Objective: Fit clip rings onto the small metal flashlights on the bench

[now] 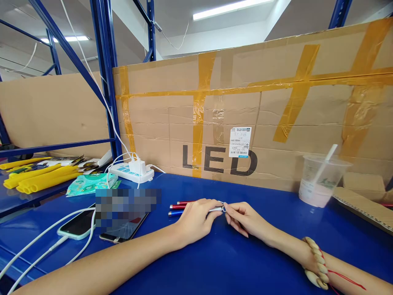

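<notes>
My left hand (196,219) rests on the blue table (221,262), its fingers closed around a slim silver pen (215,209). My right hand (242,217) meets it from the right, thumb and forefinger pinching the pen's tip. Just left of my left hand lie three more pens: two red pens (181,204) and a blue pen (174,213), partly hidden behind my fingers. A shell bracelet and a red string sit on my right wrist.
A taped cardboard wall marked LED (245,123) stands behind the hands. A plastic cup with a straw (321,178) is at right. Two phones (80,225) on white cables, a power strip (132,171), a wipes pack (90,183) and yellow tubes (39,178) lie at left.
</notes>
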{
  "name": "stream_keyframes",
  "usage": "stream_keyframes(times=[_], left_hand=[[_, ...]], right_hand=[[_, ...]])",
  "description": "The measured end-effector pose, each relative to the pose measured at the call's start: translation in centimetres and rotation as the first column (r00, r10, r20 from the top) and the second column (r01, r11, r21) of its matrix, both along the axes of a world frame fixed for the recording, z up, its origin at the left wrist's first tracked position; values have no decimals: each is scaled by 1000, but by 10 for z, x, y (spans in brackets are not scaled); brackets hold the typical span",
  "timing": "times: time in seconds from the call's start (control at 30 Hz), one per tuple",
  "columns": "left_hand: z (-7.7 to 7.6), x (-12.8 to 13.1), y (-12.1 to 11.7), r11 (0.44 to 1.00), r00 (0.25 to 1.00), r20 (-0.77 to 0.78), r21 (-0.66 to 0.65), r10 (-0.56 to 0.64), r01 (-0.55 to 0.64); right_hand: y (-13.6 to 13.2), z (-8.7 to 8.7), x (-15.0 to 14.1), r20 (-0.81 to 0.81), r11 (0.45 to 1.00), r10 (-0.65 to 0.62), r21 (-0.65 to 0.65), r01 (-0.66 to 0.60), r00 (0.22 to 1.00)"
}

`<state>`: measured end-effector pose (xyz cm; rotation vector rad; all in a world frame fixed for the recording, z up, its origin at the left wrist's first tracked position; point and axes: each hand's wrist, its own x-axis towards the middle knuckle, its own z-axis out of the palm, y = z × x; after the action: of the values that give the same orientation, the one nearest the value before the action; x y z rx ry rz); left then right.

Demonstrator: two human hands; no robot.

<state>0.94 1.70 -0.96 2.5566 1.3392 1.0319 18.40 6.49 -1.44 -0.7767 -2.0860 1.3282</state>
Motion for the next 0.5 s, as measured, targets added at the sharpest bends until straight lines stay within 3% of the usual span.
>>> stream_keyframes(times=[0.2, 0.5], left_hand=[[3, 1, -2, 996, 997, -2, -45, 78, -78], [3, 2, -2, 990, 993, -52, -92, 107, -111]], right_hand=[[-2, 4, 0, 0, 995, -88, -36, 88, 996], [-3, 6, 0, -1, 995, -88, -57, 87, 996]])
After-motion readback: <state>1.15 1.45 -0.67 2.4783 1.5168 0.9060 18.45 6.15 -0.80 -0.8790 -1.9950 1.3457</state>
